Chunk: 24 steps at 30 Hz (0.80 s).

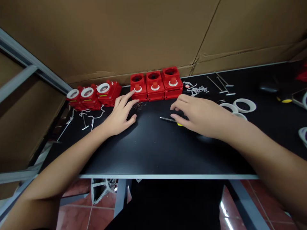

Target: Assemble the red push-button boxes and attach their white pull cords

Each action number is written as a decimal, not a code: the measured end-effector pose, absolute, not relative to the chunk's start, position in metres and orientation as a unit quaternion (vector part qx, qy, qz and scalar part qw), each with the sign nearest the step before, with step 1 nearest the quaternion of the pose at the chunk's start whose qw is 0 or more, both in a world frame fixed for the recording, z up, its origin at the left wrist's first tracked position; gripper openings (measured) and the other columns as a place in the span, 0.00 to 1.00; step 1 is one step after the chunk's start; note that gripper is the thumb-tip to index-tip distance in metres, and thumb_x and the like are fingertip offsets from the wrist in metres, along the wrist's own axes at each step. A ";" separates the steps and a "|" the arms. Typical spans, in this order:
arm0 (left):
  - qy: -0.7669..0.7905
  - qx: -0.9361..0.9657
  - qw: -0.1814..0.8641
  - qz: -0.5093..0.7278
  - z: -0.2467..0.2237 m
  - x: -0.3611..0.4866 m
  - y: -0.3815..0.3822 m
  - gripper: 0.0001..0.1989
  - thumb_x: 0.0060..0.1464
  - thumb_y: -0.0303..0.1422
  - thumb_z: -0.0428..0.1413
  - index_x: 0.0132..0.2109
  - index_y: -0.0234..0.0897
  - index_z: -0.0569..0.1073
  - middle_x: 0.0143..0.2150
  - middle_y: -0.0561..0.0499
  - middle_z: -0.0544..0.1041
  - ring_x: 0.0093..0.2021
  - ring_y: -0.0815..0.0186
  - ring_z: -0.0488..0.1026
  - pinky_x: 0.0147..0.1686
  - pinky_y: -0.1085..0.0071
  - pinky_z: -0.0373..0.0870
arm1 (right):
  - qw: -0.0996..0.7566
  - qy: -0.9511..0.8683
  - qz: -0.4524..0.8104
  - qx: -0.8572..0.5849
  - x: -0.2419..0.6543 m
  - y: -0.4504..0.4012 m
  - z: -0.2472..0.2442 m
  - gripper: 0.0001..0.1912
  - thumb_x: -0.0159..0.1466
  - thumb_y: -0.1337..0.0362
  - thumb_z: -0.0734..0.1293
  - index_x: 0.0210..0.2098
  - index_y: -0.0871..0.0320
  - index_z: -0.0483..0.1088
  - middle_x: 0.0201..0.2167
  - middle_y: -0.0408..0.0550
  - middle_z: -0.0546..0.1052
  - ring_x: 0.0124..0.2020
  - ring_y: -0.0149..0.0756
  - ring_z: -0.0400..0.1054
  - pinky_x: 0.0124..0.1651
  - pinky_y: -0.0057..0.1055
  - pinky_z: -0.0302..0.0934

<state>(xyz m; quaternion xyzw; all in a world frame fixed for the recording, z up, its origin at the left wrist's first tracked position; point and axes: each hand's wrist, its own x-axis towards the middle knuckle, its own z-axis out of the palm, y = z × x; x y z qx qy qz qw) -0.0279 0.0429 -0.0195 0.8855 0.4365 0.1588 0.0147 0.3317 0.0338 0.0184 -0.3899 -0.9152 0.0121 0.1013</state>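
Note:
My left hand (120,116) hovers low over the black tabletop with its fingers spread, holding nothing. Its fingertips reach toward the leftmost red box (143,93) of a row of three, each with a round opening and a red knob in a white ring. Under and beside those fingers lie small dark bits (140,105). On the right, my right hand (195,111) is loosely curved with thumb and fingers apart. Below its thumb a screwdriver (167,119) lies on the table, its metal shaft pointing left; most of the yellow handle is hidden by the hand.
Three red boxes with white rings (87,92) and white cords stand at the left. Metal T-shaped rods (222,85), tangled white cord (197,90) and loose white rings (244,105) lie at the right. Behind rises a cardboard wall (134,35).

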 end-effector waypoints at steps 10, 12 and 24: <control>0.432 0.880 0.051 0.192 -0.019 -0.033 0.050 0.22 0.71 0.34 0.59 0.69 0.42 0.76 0.81 0.35 0.62 0.79 0.37 0.65 0.80 0.30 0.64 | 0.094 -0.920 0.033 -0.380 0.323 0.030 0.019 0.14 0.79 0.61 0.64 0.52 0.59 0.82 0.47 0.56 0.84 0.37 0.44 0.78 0.40 0.39 0.64; 0.439 0.877 0.048 0.189 -0.023 -0.031 0.050 0.25 0.71 0.34 0.59 0.72 0.43 0.77 0.83 0.35 0.57 0.82 0.36 0.60 0.81 0.31 0.63 | 0.101 -0.919 0.034 -0.379 0.322 0.029 0.019 0.14 0.79 0.61 0.65 0.52 0.59 0.82 0.47 0.56 0.84 0.36 0.43 0.78 0.40 0.39 0.64; 0.525 0.843 -0.046 0.105 -0.009 0.005 0.051 0.34 0.76 0.38 0.56 0.85 0.53 0.67 0.86 0.35 0.54 0.81 0.26 0.58 0.79 0.21 0.57 | 0.089 -0.928 0.023 -0.362 0.318 0.024 0.020 0.15 0.80 0.60 0.65 0.53 0.60 0.83 0.48 0.58 0.86 0.41 0.49 0.81 0.44 0.41 0.67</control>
